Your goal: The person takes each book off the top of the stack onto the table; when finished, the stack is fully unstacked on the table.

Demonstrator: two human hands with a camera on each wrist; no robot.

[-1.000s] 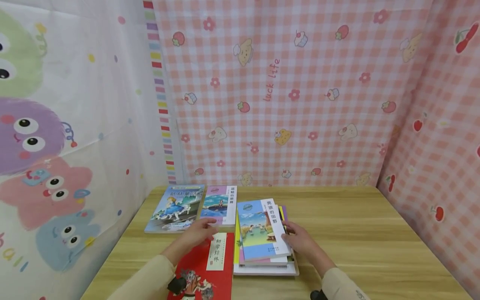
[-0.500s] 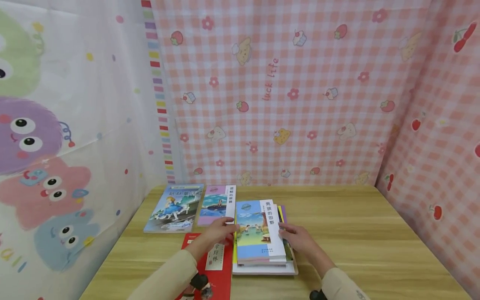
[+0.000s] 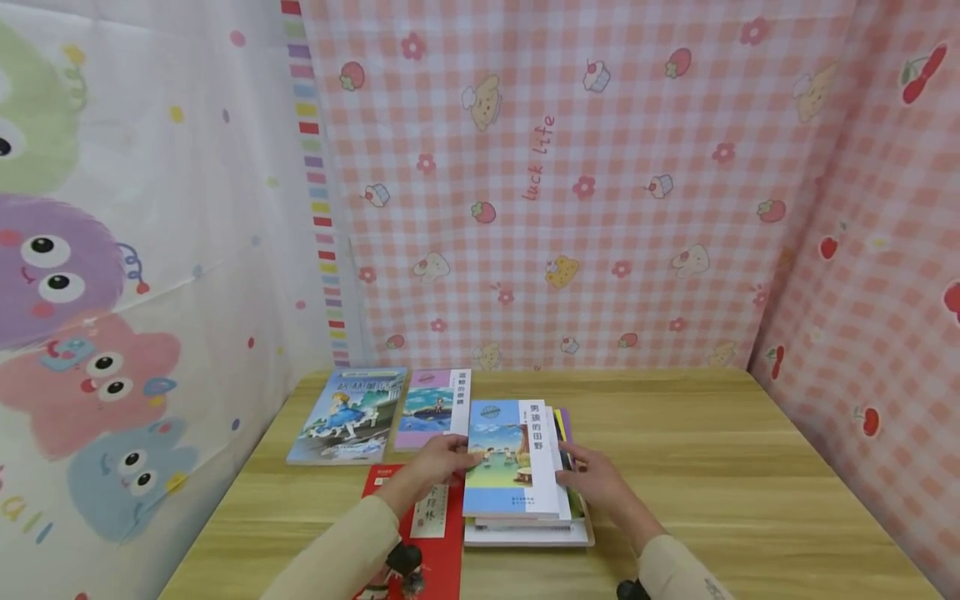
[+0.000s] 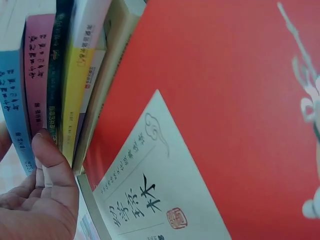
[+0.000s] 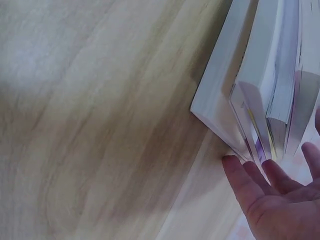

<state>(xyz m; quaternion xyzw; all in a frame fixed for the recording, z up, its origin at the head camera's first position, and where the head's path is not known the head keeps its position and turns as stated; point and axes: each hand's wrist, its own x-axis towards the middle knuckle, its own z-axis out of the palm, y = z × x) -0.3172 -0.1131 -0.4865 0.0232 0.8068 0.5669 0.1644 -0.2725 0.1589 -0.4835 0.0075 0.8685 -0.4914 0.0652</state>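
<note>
A stack of books lies on the table, topped by a blue picture-cover book (image 3: pixel 504 477) with a white title strip. My left hand (image 3: pixel 433 467) grips that top book at its spine edge; in the left wrist view the thumb (image 4: pixel 49 150) is against the spines, by the pink book (image 4: pixel 39 65) just beneath. My right hand (image 3: pixel 597 483) is at the stack's opposite side. Its loosely spread fingers (image 5: pixel 242 180) are right at the page edges in the right wrist view. Below sit a yellow-spined book (image 4: pixel 75 100) and a wider white one (image 3: pixel 517 536) at the bottom.
A red book (image 3: pixel 442 558) lies partly under my left forearm. Behind it are a pink-and-blue book (image 3: pixel 427 414) and a blue book (image 3: pixel 348 417) showing a girl in a blue dress. Wooden tabletop (image 3: pixel 720 483) extends to the right; patterned cloth (image 3: pixel 540 208) hangs behind.
My left hand has moved right from above the red book to the stack's spine side. The top book has shifted left and straightened. My right hand stays at the right side.
</note>
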